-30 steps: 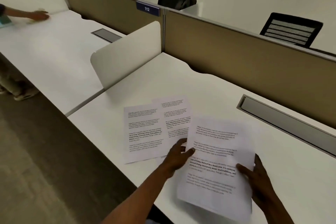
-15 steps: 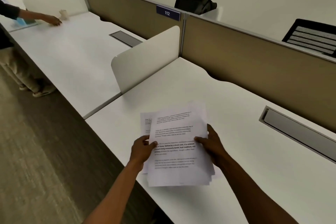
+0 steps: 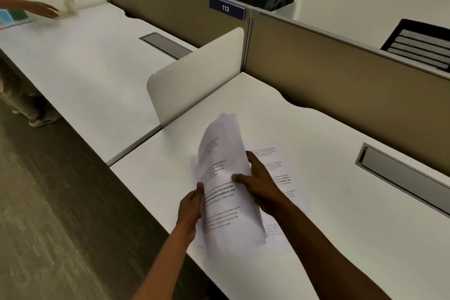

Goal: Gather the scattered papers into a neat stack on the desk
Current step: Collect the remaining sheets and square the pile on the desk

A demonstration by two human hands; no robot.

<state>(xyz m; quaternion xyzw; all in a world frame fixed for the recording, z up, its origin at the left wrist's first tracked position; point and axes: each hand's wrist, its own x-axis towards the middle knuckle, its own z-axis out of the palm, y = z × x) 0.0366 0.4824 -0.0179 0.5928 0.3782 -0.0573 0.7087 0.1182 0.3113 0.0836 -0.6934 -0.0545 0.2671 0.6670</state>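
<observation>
Both hands (image 3: 226, 192) grip tilted papers (image 3: 222, 178) above desk (image 3: 341, 202)

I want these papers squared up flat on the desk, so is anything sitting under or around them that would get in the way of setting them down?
Nothing visible blocks it. Both hands, left hand and right hand, hold the tilted bundle of papers over the desk. Only a loose printed sheet lies beneath, and it belongs in the stack.

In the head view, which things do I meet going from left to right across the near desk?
left hand → lifted bundle of papers → right hand → sheet lying flat on the desk → grey cable tray
</observation>
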